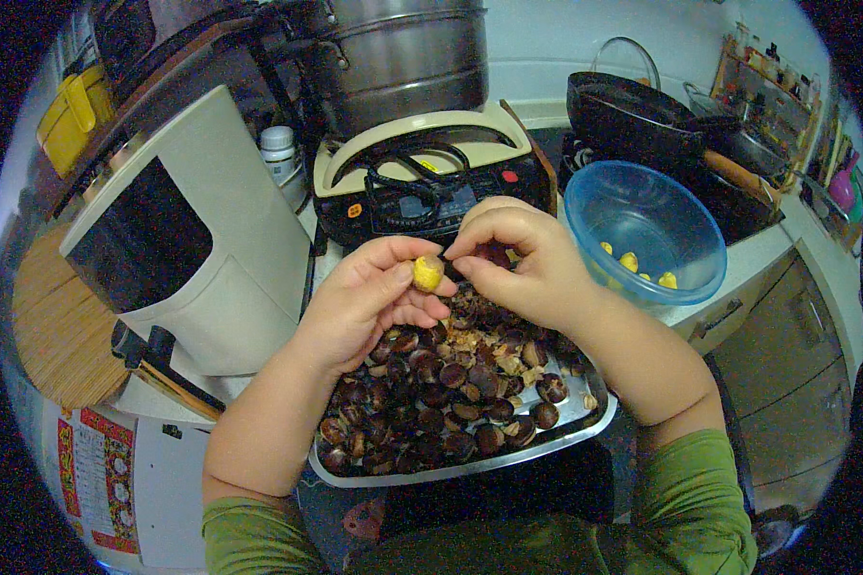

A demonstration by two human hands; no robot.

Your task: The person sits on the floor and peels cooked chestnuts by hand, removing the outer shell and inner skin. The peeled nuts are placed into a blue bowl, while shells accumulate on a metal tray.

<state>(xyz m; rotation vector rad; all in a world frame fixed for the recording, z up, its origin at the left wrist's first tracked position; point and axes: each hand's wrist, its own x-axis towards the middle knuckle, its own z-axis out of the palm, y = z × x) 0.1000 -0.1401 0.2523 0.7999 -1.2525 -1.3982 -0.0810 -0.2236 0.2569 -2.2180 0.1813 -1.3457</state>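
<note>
Between the thumb and fingers of my left hand (385, 287) is a yellow peeled chestnut (428, 274), with a duller patch near its top. My right hand (521, 255) is just to the right of it, thumb and forefinger tips close together; whether they pinch a scrap of skin cannot be told. Below both hands lies a metal tray (467, 471) heaped with brown chestnuts (431, 417) and pale shell and skin scraps (503, 352). A blue translucent plastic bowl (647, 194) at the right holds several yellow peeled chestnuts (628, 261).
Behind the hands stands a black and cream appliance (424, 180) with a coiled cable on it, before a large metal steamer pot (403, 65). A white appliance (237, 280) stands left. Beyond the bowl are a black wok (626, 111) and a spice rack (773, 72).
</note>
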